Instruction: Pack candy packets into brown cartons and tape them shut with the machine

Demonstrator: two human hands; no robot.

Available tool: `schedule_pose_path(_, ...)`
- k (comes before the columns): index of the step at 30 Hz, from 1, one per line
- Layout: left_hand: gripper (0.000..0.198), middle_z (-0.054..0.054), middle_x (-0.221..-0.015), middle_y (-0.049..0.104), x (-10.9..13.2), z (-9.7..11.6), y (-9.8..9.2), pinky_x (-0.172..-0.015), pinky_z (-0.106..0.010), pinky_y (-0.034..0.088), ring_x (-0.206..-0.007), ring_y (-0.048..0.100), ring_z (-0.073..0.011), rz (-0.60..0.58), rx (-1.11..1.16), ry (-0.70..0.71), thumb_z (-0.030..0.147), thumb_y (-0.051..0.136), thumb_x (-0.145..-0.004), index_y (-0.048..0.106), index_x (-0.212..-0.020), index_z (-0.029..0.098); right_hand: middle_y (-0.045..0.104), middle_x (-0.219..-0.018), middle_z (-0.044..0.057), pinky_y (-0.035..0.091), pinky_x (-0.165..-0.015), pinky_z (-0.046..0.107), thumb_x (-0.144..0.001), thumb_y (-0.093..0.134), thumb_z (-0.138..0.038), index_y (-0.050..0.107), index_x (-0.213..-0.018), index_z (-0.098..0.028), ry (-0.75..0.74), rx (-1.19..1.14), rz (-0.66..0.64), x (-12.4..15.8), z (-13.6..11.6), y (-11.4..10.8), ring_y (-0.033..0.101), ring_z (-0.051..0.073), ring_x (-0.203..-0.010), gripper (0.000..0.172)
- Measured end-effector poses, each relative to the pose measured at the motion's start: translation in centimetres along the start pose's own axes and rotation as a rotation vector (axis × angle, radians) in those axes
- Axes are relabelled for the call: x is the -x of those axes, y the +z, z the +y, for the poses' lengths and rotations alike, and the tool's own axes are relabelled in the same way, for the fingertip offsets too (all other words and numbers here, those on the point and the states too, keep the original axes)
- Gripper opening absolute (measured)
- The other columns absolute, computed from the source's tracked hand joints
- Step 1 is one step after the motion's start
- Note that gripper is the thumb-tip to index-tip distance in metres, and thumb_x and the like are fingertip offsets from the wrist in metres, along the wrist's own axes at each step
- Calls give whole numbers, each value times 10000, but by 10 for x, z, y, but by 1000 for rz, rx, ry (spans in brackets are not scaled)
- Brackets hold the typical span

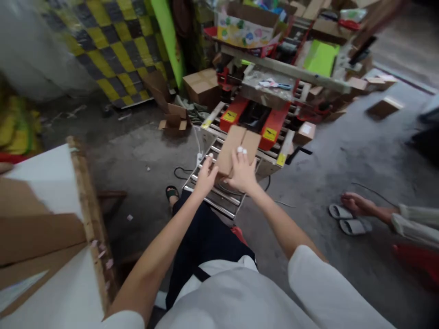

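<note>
From here I see a closed cardboard box [229, 147] on the metal rollers [219, 209], its contents hidden, just before two red guides [276, 123]. The right hand [243, 172] lies on its top, thumb spread from the white-tipped fingers; the left hand [206, 177] is at its near left side, thumb and fingers apart, contact unclear. Above, a patterned carton [236, 32] holds bluish plastic stuff; an open carton [174, 121] sits on the floor [137, 146].

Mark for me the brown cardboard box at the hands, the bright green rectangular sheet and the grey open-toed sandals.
Brown cardboard box [232, 144]: head view, left half of its top.
Bright green rectangular sheet [321, 57]: head view, middle of its face.
Grey open-toed sandals [355, 226]: head view, middle of the lower one.
</note>
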State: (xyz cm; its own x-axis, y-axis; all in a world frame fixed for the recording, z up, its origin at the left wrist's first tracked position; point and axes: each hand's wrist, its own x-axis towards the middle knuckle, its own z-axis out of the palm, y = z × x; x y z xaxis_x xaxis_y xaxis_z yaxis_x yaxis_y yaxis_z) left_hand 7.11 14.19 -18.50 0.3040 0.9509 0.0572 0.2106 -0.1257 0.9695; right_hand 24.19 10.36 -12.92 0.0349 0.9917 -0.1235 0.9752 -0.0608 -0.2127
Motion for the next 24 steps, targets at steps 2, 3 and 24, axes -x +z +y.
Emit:
schedule_pose_path(2,574,-171,-1505,538,39,4,-14,-1179,-470,436,-1381,541,-285,64,91,-55,270,601,-919,489,-1470,155,114,-1647,347,166,-1135,747,-852,702,-644,165,-1631,-65,63,-3,-3,-38,32,-22,143,464,-1534,1109)
schedule_pose_path(3,545,-172,-1465,576,61,6,-24,-1146,-463,474,-1342,578,-287,95,113,-77,258,613,-911,522,-1440,159,136,-1635,361,187,-1136,717,-861,678,-670,191,-1624,-48,88,-16,15,-59,48,-30,159,467,-1529,1099)
schedule_pose_path(24,123,1,-942,496,395,12,-359,-753,-264,507,-796,538,-107,1824,13,-501,189,509,-902,440,-1002,211,385,-1543,152,384,-1166,467,-888,741,-291,675,-1207,-212,-1069,-860,-41,86,-455,-8,387,301,-1431,335)
